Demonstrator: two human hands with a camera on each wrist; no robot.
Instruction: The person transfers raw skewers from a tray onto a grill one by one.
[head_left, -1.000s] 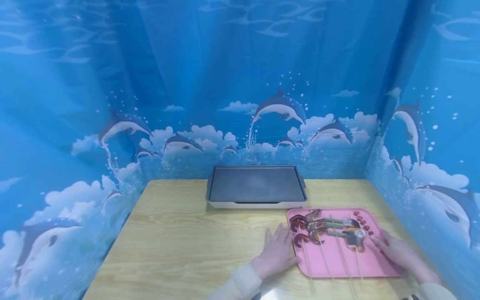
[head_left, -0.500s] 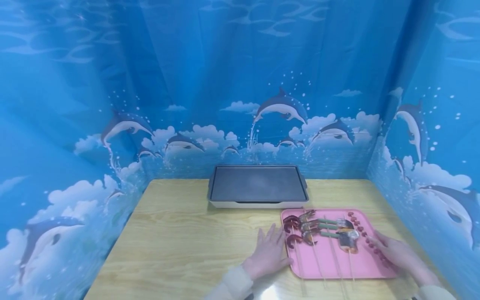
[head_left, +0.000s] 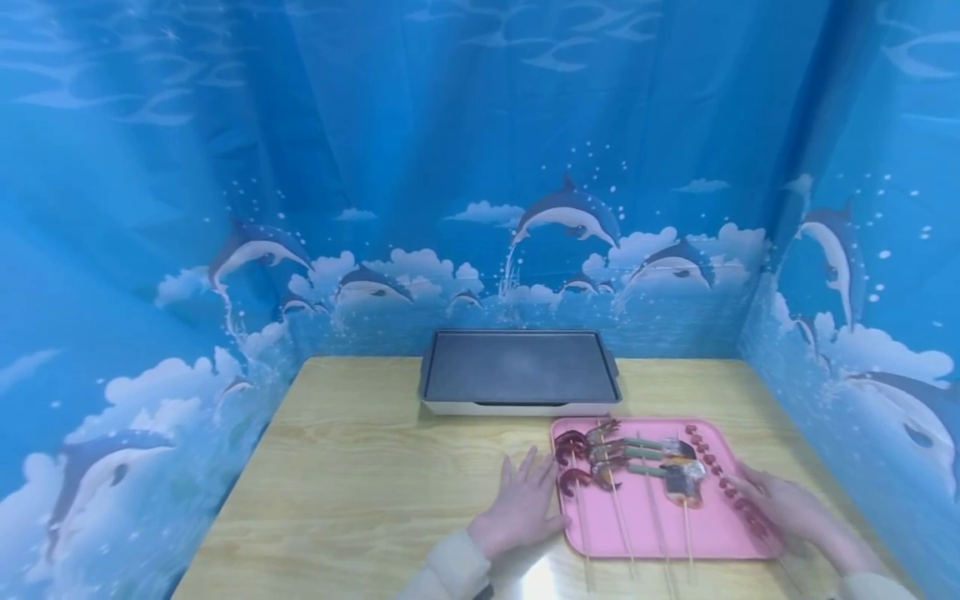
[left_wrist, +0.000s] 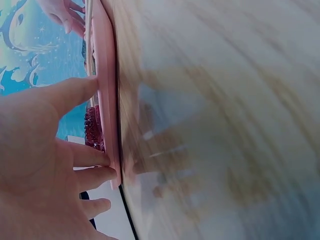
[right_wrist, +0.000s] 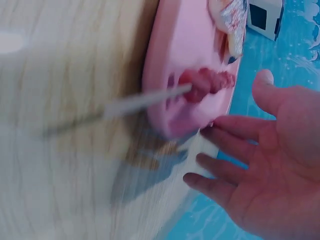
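A pink tray lies on the table between my hands, carrying several skewers whose sticks poke out over its near edge. Dark red curled pieces sit at its left, then brownish shrimp-like pieces, green sticks and silvery fish-like pieces. Along the right side runs a skewer of small red chunks. My left hand, fingers spread, touches the tray's left rim with thumb and fingertips. My right hand has its fingers extended against the right rim, thumb raised.
Behind the tray, close to its far edge, stands a flat dark griddle with a pale base. The wooden table extends to the left. A blue dolphin-print curtain encloses the back and sides.
The pink tray with its skewers has slid left, away from the right side of the table. Both hands have moved left along with it, the left hand staying at its rim.
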